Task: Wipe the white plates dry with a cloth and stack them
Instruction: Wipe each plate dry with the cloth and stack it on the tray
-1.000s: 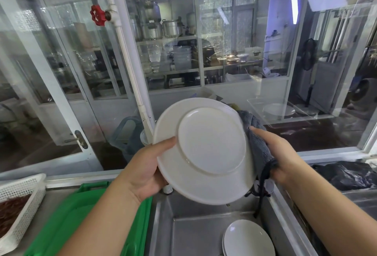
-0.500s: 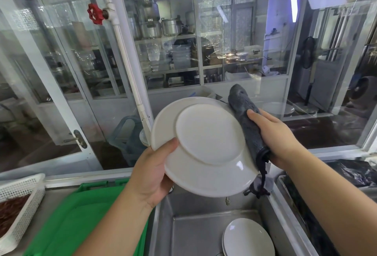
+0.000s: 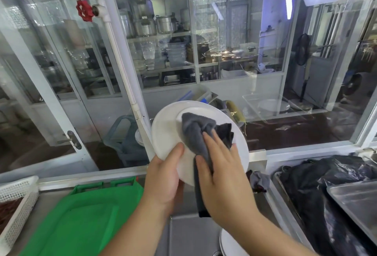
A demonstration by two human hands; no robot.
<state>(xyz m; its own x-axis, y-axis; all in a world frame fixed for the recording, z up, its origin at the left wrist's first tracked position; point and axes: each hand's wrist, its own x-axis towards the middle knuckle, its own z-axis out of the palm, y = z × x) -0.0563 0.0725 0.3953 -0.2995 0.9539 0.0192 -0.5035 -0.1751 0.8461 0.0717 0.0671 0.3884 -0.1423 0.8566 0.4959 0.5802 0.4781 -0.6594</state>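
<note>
The white plate [image 3: 167, 131] is held up at a tilt over the steel sink [image 3: 189, 233], its underside with the raised foot ring facing the camera. It looks like glazed ceramic: stiff, fairly heavy for its size, breakable if dropped, and probably slick where any water is left, so the safest hold is at the rim, thumb on one face and fingers on the other. That is how the left hand [image 3: 163, 178] grips it, clamped on the lower left edge with the thumb laid across the near face. The right hand [image 3: 222, 176] presses a grey cloth [image 3: 195, 131] against the plate's middle, thumb and fingers curled round the bunched, soft fabric, whose tail hangs down below the palm. At the bottom edge of the view another white plate, or a small stack [image 3: 230, 245], lies in the sink, likely where this one goes or comes from; I cannot tell which. To the left lie a green tray [image 3: 81, 215] and a white mesh basket [image 3: 18, 200]; to the right a black bag [image 3: 326, 190] and a metal tray [image 3: 357, 200]. A glass partition and white pipe [image 3: 122, 68] stand close behind the plate, limiting room to swing it forward.
</note>
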